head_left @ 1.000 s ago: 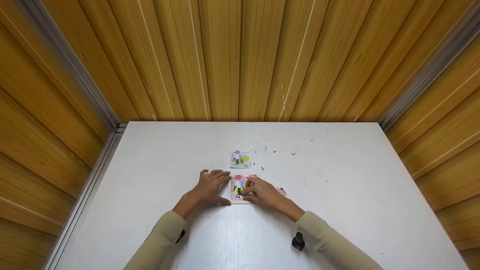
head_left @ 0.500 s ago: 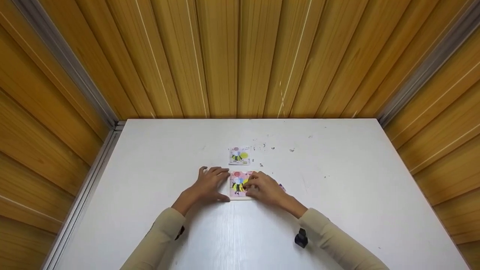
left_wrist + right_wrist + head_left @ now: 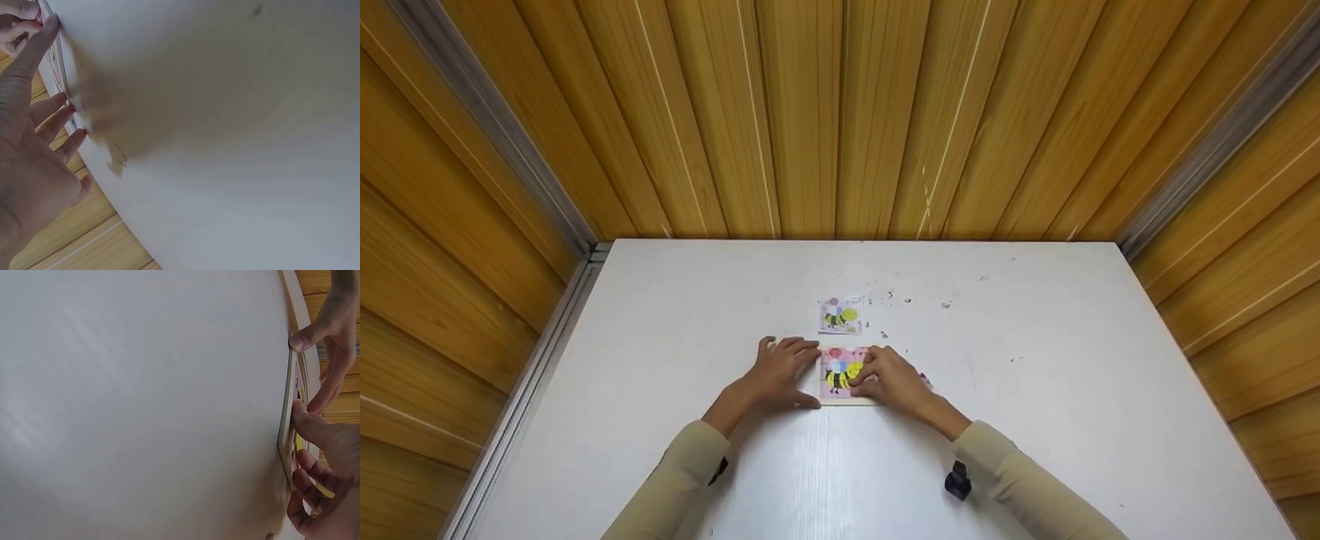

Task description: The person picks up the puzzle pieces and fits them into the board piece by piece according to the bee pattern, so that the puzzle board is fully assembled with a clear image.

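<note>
A small square jigsaw puzzle with a bee picture lies in a pale wooden frame on the white table. The left hand rests at its left side, thumb at the near corner and fingertips at the far corner, fingers spread. Over the right part of the puzzle, the right hand has its thumb and index finger pinched at a puzzle piece with the yellow bee face. That hand hides the puzzle's right side. In the right wrist view, the right thumb touches the puzzle just inside the frame's near edge.
Beyond the puzzle lies a square card with a similar bee picture. Part of a loose pink and purple piece shows behind the right hand. Dark marks spot the tabletop. Wood-patterned walls stand around the table.
The right hand has shifted slightly over the puzzle's right part. A yellow bee face now shows by its fingertips, where a dark spot showed half a second ago. The left hand stays put.
</note>
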Tool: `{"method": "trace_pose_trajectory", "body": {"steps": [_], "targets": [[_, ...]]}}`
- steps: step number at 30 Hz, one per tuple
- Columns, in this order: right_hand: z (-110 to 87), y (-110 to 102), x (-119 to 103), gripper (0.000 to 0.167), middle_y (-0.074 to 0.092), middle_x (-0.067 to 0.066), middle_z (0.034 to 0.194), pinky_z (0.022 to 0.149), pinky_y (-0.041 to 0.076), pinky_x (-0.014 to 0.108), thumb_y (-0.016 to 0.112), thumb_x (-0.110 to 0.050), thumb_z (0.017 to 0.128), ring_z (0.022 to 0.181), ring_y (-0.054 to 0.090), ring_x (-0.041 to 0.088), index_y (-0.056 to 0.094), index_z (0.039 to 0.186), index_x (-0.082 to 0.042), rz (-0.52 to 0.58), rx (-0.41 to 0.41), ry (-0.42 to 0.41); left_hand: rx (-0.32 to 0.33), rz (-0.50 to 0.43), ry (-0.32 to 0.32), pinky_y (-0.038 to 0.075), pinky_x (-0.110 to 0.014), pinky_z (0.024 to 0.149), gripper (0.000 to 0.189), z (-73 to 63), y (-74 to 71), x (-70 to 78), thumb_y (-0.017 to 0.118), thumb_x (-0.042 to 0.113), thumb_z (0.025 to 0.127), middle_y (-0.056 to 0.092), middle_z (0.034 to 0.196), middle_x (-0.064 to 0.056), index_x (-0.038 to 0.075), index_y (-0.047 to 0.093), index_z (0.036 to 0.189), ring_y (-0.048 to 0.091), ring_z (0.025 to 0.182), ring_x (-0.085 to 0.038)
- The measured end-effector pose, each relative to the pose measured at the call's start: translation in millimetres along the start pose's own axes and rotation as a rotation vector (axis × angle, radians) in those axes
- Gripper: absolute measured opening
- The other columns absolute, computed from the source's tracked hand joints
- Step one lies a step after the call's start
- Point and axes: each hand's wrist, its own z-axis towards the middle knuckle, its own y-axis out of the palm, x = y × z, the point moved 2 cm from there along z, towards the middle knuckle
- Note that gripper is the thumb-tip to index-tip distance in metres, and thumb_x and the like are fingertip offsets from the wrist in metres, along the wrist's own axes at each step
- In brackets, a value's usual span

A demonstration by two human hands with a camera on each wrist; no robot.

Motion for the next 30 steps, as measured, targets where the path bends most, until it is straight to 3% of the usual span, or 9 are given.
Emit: {"method": "trace_pose_trajectory", "body": {"steps": [6,11,18,30], "targets": [[9.0,-3.0,1.7,0.014,0.064,0.001,0.091,0.073,0.038,0.025,0.086,-0.023,0.081,0.084,0.047,0.012,0.084,0.091,-0.013,0.073,-0.081,0.017,0.015,-0.014,0.011,0.023,-0.068,0.115,0.091,-1.3,-0.4,-0.1,0.086,0.054,0.075,0.050,0.156,-0.010,0.007,0.054,0.145,0.041,0.145,-0.036],[4.6,-6.6,5.3,0.023,0.064,0.004,0.098,0.077,0.040,0.027,0.085,-0.025,0.081,0.090,0.049,0.014,0.083,0.100,-0.012,0.041,-0.103,-0.035,0.020,-0.021,0.019,0.022,-0.068,0.116,0.091,-0.8,1.7,-0.3,0.085,0.055,0.075,0.049,0.156,-0.009,0.008,0.054,0.146,0.040,0.146,-0.035],[-3.7,-7.1,9.3,0.018,0.065,0.001,0.098,0.080,0.043,0.028,0.084,-0.026,0.083,0.092,0.051,0.013,0.083,0.097,-0.015,0.009,-0.065,-0.033,0.023,-0.031,0.016,0.021,-0.069,0.116,0.091,-3.8,1.5,-2.3,0.086,0.054,0.075,0.049,0.157,-0.009,0.008,0.054,0.146,0.040,0.146,-0.035],[-10.9,-1.4,11.8,0.013,0.064,0.001,0.095,0.081,0.046,0.031,0.084,-0.023,0.083,0.091,0.052,0.014,0.082,0.091,-0.012,0.048,0.039,-0.031,0.030,-0.032,0.020,0.022,-0.070,0.114,0.092,-2.0,2.9,-2.8,0.086,0.055,0.074,0.050,0.156,-0.009,0.009,0.054,0.146,0.041,0.145,-0.035]]}}
